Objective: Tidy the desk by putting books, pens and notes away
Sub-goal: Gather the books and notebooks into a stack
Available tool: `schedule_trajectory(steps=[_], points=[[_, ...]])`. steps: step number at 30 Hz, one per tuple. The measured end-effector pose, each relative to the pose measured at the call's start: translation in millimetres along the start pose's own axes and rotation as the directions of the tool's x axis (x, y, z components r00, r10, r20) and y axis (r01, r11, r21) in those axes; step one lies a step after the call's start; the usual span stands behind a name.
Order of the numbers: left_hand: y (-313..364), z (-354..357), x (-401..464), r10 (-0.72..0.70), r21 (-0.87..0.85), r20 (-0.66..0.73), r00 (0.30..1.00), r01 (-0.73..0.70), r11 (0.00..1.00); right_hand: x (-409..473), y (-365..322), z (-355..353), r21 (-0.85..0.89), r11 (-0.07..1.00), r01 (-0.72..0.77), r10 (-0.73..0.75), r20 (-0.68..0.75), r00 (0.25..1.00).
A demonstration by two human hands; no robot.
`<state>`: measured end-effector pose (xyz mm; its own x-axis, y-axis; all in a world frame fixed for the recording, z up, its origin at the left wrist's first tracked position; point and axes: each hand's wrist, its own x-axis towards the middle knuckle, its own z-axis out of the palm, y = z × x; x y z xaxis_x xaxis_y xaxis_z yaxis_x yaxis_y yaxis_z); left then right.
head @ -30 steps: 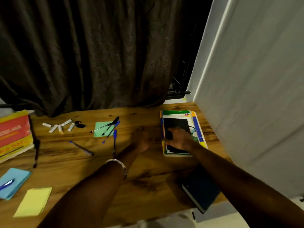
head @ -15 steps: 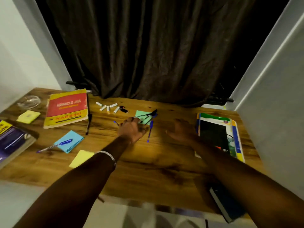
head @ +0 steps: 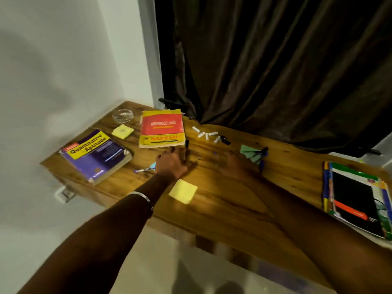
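On the desk (head: 222,200), empty glass bowl (head: 123,115), red book (head: 162,128)

Both arms stretched forward, hands low at mid-frame.
Left arm comes up from lower left, metal bangle (head: 141,198) on the wrist; left hand (head: 172,163) palm down just left of centre, fingers spread and fairly straight, holding nothing. Right arm enters from lower right; right hand (head: 235,164) at centre, palm down, blurred, fingers seem loosely extended, no grip on anything visible.
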<state>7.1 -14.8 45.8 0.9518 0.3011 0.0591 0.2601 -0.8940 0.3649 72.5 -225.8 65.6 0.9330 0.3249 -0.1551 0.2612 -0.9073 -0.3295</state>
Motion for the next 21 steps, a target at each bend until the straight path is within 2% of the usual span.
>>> schedule_trajectory(steps=[9, 11, 14, 17, 21], points=[[-98, -36, 0, -0.115, -0.073, -0.034, 0.993, 0.112, 0.991, 37, -110, 37, 0.073, 0.992, 0.102, -0.103, 0.009, 0.995], [-111, -41, 6, -0.152, -0.098, -0.043, 0.988, 0.147, 0.984, 49, -123, 44, 0.106, 0.99, 0.094, -0.092, -0.025, 0.995], [-130, -41, 21, -0.2, -0.209, -0.035, 0.979, 0.188, 0.96, 67, -141, 55, 0.145, 0.979, 0.141, -0.144, 0.004, 0.99], [-142, -44, 42, -0.253, -0.316, 0.002, 0.968, 0.24, 0.918, 101, -148, 67, 0.17, 0.977, 0.131, -0.135, 0.009, 0.991], [-156, -44, 78, -0.264, -0.352, 0.054, 0.963, 0.266, 0.897, 136, -157, 67, 0.209, 0.967, 0.144, -0.143, -0.021, 0.989]])
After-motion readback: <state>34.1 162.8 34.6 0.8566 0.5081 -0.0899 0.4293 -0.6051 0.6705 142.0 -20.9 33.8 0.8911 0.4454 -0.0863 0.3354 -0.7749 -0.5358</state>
